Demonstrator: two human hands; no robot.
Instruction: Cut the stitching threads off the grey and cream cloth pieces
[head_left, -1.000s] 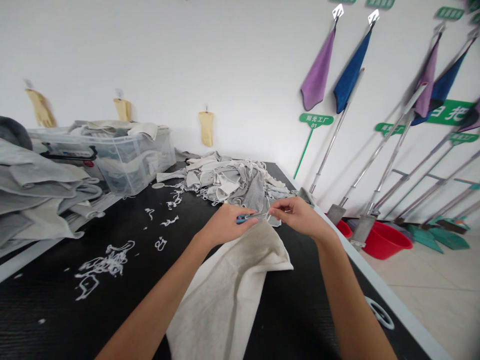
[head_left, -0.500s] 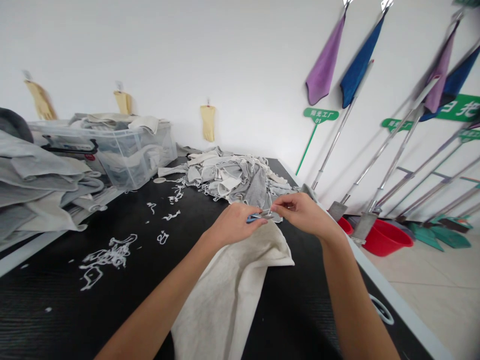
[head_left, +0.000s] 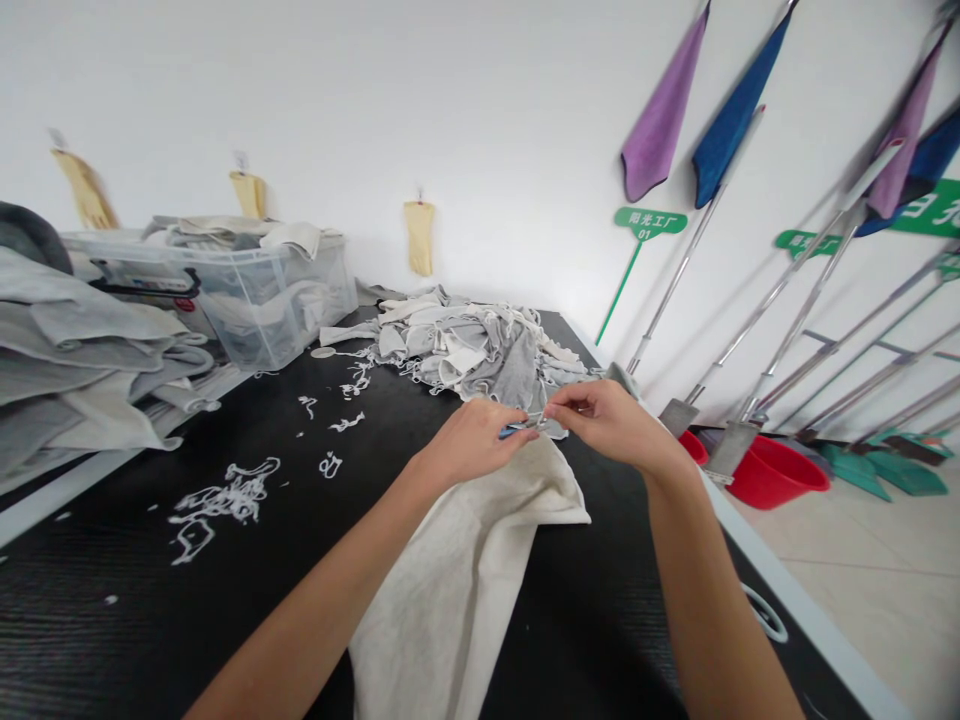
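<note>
My left hand (head_left: pixel 469 440) is closed round a small blue-handled cutter (head_left: pixel 514 430), its metal tip pointing right. My right hand (head_left: pixel 604 420) pinches the edge of a cream cloth (head_left: pixel 465 560) right at that tip. The cloth hangs from both hands down over the black table (head_left: pixel 112 640) toward me. Just beyond my hands lies a pile of grey and white cloths (head_left: pixel 469 350).
White thread scraps (head_left: pixel 217 505) litter the table's left side. A clear plastic bin (head_left: pixel 259 305) of cloths and stacked grey cloths (head_left: pixel 75 360) stand at the left. Mop poles (head_left: pixel 757 330), hanging towels (head_left: pixel 667 105) and a red basin (head_left: pixel 772 475) line the right wall.
The view has shifted slightly up and left. My hands have drawn a little closer together, still holding the cutter and the cloth edge.
</note>
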